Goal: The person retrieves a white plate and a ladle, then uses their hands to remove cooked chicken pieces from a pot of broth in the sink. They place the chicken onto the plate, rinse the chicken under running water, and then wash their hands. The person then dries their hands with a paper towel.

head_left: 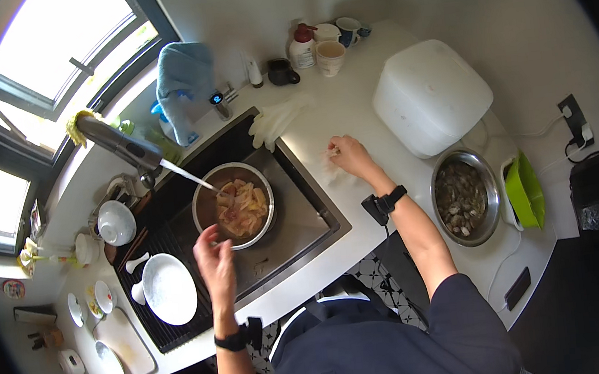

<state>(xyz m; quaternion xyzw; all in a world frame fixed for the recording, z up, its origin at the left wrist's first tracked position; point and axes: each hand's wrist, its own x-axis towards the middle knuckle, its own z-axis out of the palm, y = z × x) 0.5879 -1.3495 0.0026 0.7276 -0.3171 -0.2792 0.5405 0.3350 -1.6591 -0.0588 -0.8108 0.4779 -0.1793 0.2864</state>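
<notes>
Dark-sleeved torso nearest. Left hand (214, 256) loosely curled, gripping nothing, at near rim of round steel bowl (233, 205) in sink, holding pale meat strips under tap stream; likely splashing or overflow. Right hand (349, 156) resting on white counter (350, 110), hold unclear. Right: steel bowl of shellfish (463, 197). Far: pale cup (331, 57), contents unseen.

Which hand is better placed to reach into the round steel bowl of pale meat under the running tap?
Probably the left hand: it hovers at the rim of the round steel bowl in the sink, while the right hand rests away on the white counter.
</notes>
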